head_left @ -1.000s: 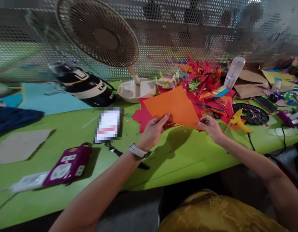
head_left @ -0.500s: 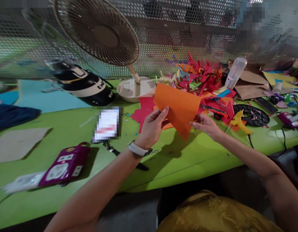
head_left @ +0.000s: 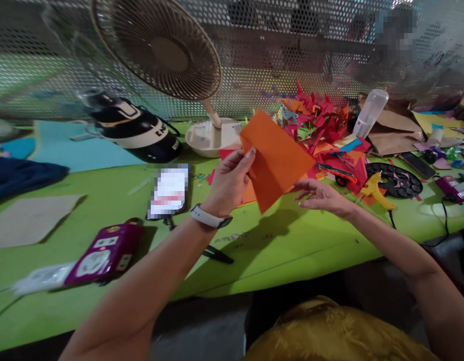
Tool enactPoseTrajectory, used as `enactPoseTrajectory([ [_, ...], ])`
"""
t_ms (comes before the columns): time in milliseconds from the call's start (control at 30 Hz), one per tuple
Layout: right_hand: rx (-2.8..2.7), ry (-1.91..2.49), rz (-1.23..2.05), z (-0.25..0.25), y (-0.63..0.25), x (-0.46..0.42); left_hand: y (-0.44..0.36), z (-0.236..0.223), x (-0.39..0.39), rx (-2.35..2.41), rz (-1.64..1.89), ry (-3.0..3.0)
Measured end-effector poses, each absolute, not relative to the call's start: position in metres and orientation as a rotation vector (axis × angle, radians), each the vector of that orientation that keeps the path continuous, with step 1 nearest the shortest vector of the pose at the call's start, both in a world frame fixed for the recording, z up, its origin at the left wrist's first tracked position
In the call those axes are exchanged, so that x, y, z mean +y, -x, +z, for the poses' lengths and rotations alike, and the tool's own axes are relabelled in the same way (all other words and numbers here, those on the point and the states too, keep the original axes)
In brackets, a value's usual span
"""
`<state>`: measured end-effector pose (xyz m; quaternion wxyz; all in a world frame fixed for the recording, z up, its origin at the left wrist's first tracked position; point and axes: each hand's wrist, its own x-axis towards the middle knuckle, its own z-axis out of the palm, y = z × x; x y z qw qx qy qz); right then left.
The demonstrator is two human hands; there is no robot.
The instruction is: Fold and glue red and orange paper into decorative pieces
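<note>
An orange sheet of paper (head_left: 275, 158) is pinched at its left side between the thumb and fingers of my left hand (head_left: 230, 178), held tilted above the table. My right hand (head_left: 320, 196) hovers just beyond the sheet's lower right edge, fingers apart, with nothing visible in it. More orange paper (head_left: 249, 194) lies under the sheet, partly hidden by my left hand. Behind and to the right is a heap of red and orange paper pieces (head_left: 322, 118). Orange-handled scissors (head_left: 339, 171) rest on red scraps nearby.
On the green table (head_left: 277, 255) a yellow glue gun (head_left: 378, 190) lies beside a black round tray (head_left: 403, 183). To the left are a phone (head_left: 169, 190), a purple power strip (head_left: 106, 250) and a black bottle (head_left: 138, 133). A fan (head_left: 168, 55) stands behind.
The orange sheet has turned, its top corner now pointing up. My right hand has come off its right edge and its fingers have spread. My left hand keeps its grip.
</note>
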<state>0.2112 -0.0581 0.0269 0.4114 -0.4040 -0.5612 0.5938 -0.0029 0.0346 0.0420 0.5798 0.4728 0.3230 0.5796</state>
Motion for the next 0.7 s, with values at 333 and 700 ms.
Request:
enactPoseTrajectory([
  [333, -1.747, 1.018, 1.338, 0.037, -0.219, -0.046, 0.002, 0.074, 0.041, 0.703, 1.045, -1.301],
  [700, -2.266, 1.084, 0.314, 0.018, -0.242, -0.038, -0.013, 0.057, 0.063, 0.485, 0.19, -1.901],
])
